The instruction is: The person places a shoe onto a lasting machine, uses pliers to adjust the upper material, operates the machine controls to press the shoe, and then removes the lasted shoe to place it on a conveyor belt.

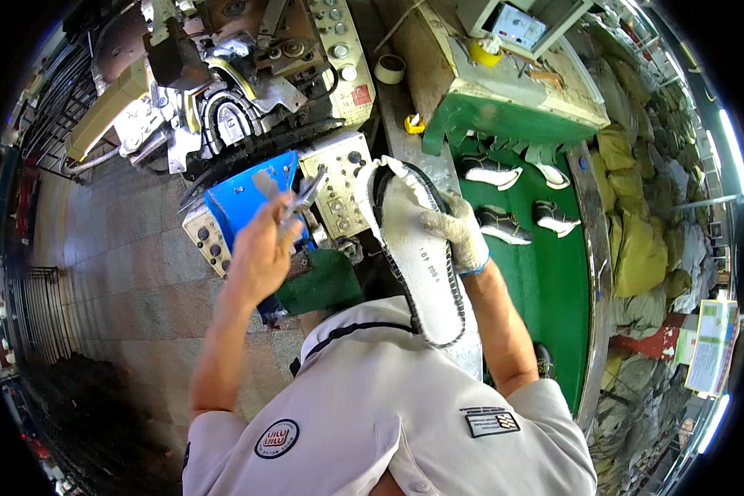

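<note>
Your left hand (260, 255) grips a tool (307, 195), your right hand (461, 235) a shoe (413, 236), long axis slanting forward-left, rounded end nearest you.

A hand could fit between the left hand (264, 250) and the white shoe part (413, 240) in the middle. A big machine (227, 120) blocks the upper left, and a green-sided bench (512, 118) blocks the upper right.

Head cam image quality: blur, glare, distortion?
Head view: left forearm and left hand motion-blurred, metal hand tool softened too; head view: shoe upper in the gloved right hand reads sharper; head view: tube light at right blown out; head view: fisheye bows the wooden bench edge, black corners.
</note>
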{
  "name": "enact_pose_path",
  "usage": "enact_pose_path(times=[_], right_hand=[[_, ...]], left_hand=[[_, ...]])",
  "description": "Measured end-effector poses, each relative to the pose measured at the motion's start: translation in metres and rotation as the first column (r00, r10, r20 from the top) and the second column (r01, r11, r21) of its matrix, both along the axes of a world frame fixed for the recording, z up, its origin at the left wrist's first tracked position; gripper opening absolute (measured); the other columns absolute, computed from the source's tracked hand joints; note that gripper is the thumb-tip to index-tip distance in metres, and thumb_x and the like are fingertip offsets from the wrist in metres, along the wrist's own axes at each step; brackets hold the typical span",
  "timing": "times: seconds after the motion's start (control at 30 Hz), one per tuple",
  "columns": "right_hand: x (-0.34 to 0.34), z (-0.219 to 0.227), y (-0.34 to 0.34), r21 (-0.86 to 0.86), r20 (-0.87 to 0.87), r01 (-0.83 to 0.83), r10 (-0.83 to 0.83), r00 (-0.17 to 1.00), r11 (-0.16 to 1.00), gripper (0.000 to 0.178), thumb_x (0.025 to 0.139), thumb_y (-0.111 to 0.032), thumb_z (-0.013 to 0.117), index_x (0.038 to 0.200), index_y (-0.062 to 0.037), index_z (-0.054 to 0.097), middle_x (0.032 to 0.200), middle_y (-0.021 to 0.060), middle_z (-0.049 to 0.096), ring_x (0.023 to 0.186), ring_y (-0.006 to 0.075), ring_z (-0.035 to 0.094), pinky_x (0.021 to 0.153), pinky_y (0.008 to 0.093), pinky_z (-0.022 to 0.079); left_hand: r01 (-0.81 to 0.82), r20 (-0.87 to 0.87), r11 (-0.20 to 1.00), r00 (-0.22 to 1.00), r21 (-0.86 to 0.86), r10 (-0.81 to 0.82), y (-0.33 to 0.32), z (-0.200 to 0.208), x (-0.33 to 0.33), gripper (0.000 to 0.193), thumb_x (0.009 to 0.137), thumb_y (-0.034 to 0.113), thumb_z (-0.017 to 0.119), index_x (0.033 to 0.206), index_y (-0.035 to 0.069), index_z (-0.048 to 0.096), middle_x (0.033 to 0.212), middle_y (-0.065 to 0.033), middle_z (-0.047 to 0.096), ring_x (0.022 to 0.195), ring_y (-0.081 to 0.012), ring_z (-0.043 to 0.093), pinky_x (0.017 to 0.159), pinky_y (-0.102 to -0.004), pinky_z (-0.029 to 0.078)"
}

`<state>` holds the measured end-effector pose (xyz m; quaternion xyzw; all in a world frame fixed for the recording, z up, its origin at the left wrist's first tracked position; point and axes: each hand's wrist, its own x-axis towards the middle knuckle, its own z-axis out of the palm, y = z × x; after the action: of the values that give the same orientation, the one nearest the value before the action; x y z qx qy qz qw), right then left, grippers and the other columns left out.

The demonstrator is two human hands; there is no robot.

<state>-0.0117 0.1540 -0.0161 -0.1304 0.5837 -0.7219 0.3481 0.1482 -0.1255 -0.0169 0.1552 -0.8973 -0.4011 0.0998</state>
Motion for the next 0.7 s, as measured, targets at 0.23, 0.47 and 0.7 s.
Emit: enact_pose_path(times=[0.23, 0.47, 0.7], right_hand=[[0.012, -0.003, 0.002, 0.036, -0.098, -0.236, 0.239, 0.966, 0.971, 0.087, 0.074, -0.042, 0.087, 0.139, 0.0098, 0.058, 0.117, 0.013, 0.07, 0.1, 0.0174, 0.066, 0.09, 0.0316, 0.054], [0.022, -0.02, 0.02, 0.091, -0.015, -0.286, 0.289, 0.957, 0.954, 0.082, 0.073, -0.043, 0.089, 0.131, 0.0094, 0.064, 0.11, 0.0089, 0.071, 0.094, 0.0127, 0.065, 0.083, 0.0287, 0.053], [0.043, -0.004, 0.031, -0.054, 0.04, -0.433, 0.435, 0.899, 0.9, 0.097, 0.068, -0.047, 0.093, 0.141, 0.0078, 0.059, 0.129, 0.0108, 0.068, 0.112, 0.0175, 0.064, 0.102, 0.0305, 0.048]], left_hand=[[0.167, -0.029, 0.385, 0.89, -0.908, -0.455, -0.023, 0.072, -0.034, 0.059, 0.089, 0.005, 0.068, 0.146, 0.0, 0.053, 0.146, -0.0207, 0.05, 0.143, -0.0395, 0.044, 0.114, -0.0464, 0.046], [0.145, 0.056, 0.087, 0.765, -0.986, -0.642, -0.019, 0.086, -0.062, 0.046, 0.087, 0.007, 0.065, 0.131, -0.006, 0.062, 0.131, -0.022, 0.058, 0.139, -0.0389, 0.049, 0.112, -0.0433, 0.049], [0.704, 0.393, 0.212, 0.591, -0.678, -0.704, -0.033, 0.054, -0.06, 0.023, 0.082, 0.016, 0.076, 0.087, -0.001, 0.06, 0.097, -0.016, 0.066, 0.092, -0.0301, 0.068, 0.066, -0.0406, 0.053]])
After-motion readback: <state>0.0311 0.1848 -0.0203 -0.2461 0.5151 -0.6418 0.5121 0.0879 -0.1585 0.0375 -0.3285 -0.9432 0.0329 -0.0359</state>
